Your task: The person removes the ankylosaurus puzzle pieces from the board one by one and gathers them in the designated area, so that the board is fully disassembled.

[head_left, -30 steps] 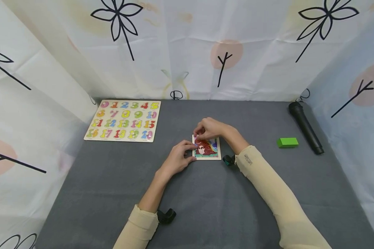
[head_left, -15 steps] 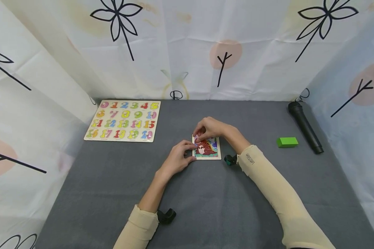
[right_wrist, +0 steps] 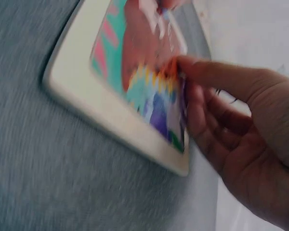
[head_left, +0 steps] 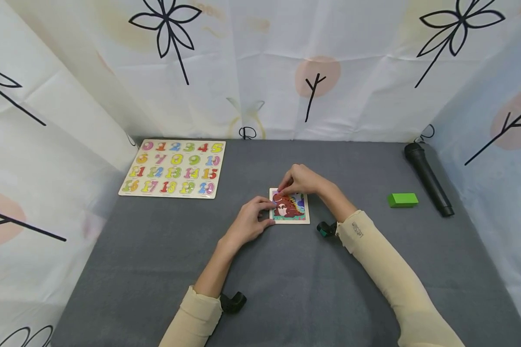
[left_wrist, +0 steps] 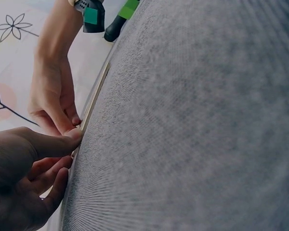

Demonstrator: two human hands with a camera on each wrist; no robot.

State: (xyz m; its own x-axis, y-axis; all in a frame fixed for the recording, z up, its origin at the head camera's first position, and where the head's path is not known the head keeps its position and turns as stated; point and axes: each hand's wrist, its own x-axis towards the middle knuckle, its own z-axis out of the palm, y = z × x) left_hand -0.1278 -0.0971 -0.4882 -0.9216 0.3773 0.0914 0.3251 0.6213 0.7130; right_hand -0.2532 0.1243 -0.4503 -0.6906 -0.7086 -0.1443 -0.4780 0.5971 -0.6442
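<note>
Number board (head_left: 176,166), rectangular, laid on grey cloth-covered tabletop (head_left: 156,270). Left hand (head_left: 250,218), thumb and fingers closed on left edge of square, pale-rimmed dinosaur puzzle (head_left: 290,209), set near centre and pinched at far side by right hand (head_left: 303,179). Green rectangular block (head_left: 403,200). Black cylindrical microphone (head_left: 428,178), laid aslant.

The number board (head_left: 184,166) bears 4 rows of printed numbers: 0, 1, 2, 3, 4, 5 along the top; 6, 7, 8, 9, 10 next; then 11, 12, 13, 14, 15; and 16, 17, 18, 19, 20 at the bottom. Tiny marks under the numbers are too small to read. The right sleeve (head_left: 386,270) carries dark print near its cuff, also illegible.
</note>
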